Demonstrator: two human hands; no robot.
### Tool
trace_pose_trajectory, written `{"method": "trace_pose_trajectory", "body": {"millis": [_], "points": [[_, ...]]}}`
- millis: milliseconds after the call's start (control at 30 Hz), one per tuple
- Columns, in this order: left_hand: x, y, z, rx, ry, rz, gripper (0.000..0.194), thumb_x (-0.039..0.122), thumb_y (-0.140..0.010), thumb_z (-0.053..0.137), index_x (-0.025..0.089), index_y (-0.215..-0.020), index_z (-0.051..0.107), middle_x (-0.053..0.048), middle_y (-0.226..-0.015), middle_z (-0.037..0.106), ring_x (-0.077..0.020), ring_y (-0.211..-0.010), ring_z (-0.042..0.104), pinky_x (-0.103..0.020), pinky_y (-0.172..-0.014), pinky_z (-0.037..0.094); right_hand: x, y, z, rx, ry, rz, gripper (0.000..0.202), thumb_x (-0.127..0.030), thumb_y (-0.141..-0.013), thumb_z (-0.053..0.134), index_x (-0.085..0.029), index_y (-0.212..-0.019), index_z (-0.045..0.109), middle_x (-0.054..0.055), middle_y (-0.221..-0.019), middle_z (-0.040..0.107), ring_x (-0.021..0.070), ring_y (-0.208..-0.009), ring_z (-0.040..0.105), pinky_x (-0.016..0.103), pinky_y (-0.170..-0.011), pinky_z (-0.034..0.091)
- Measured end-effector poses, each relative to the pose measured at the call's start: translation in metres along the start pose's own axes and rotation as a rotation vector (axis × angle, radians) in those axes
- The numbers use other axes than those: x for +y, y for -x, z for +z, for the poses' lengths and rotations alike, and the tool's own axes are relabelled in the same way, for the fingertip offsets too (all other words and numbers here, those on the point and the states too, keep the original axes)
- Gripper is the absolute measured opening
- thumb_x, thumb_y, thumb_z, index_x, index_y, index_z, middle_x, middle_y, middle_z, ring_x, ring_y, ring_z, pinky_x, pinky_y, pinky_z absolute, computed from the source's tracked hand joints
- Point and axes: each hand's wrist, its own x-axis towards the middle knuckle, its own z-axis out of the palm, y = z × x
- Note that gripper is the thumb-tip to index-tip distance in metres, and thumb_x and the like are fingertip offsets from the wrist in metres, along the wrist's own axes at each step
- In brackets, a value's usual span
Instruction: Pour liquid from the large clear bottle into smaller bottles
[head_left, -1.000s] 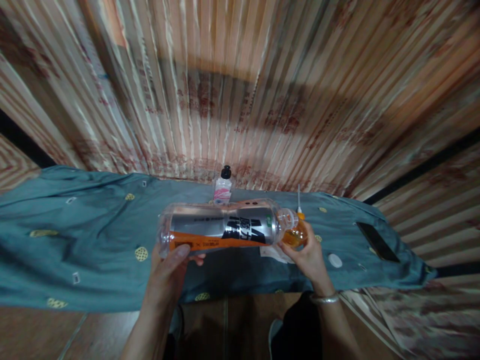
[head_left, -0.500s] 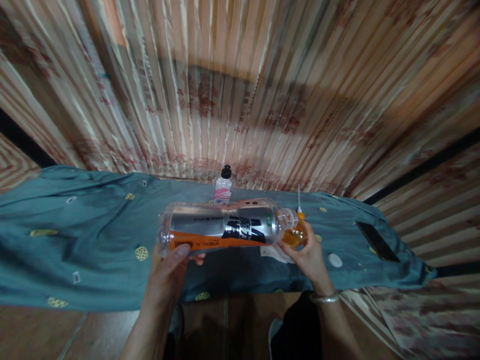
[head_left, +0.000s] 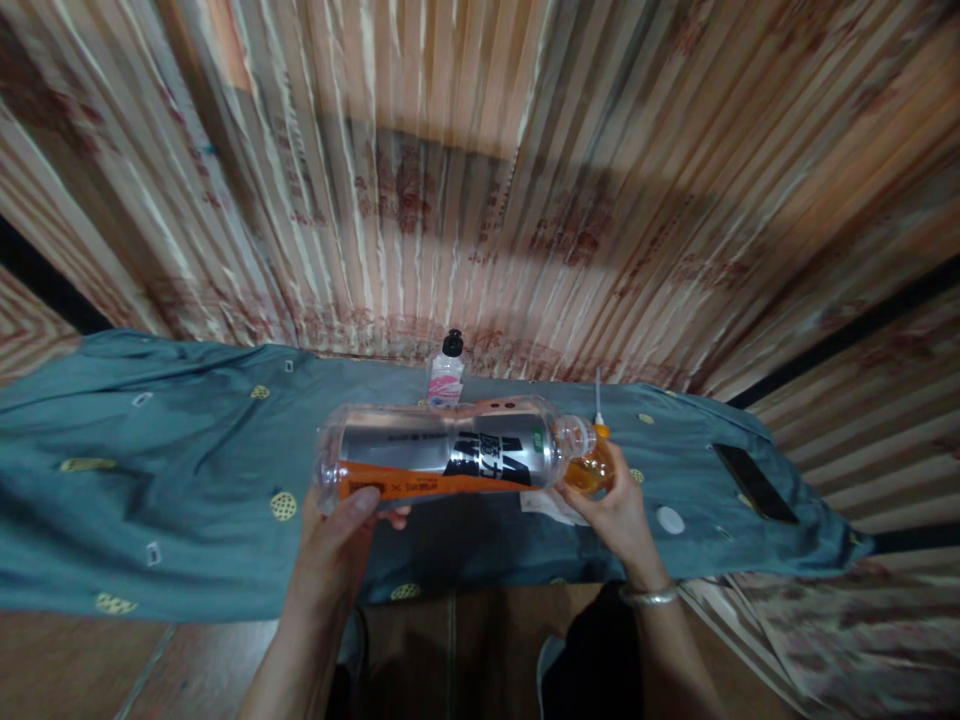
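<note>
A large clear bottle with a silver and orange label lies nearly level in the air, its mouth to the right. My left hand is closed round its base end, thumb on the label. My right hand grips a small clear container holding amber liquid, right at the mouth of the large bottle. The two mouths overlap in view; whether they touch is hard to tell. Behind the right hand stands an orange and white pump top with a thin tube pointing up.
A small bottle with a black cap stands at the back of the teal cloth. On the right lie a dark phone and a white round lid. White paper lies under the bottle neck. A pleated curtain hangs behind.
</note>
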Motion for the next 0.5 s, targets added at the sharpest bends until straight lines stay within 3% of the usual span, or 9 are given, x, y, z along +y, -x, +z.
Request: {"method": "trace_pose_trajectory", "body": {"millis": [500], "points": [[0.0006, 0.0004, -0.0028, -0.008, -0.018, -0.021, 0.033, 0.036, -0.064, 0.088, 0.019, -0.084, 0.068, -0.001, -0.070, 0.072, -0.0183, -0.051, 0.067, -0.025, -0.043, 0.055, -0.0010, 0.0003, -0.0001, -0.003, -0.006, 0.008, 0.068, -0.049, -0.069, 0.084, -0.022, -0.126, 0.058, 0.009, -0.115, 0.075, 0.0301, -0.104, 0.073, 0.045, -0.094, 0.059]]}}
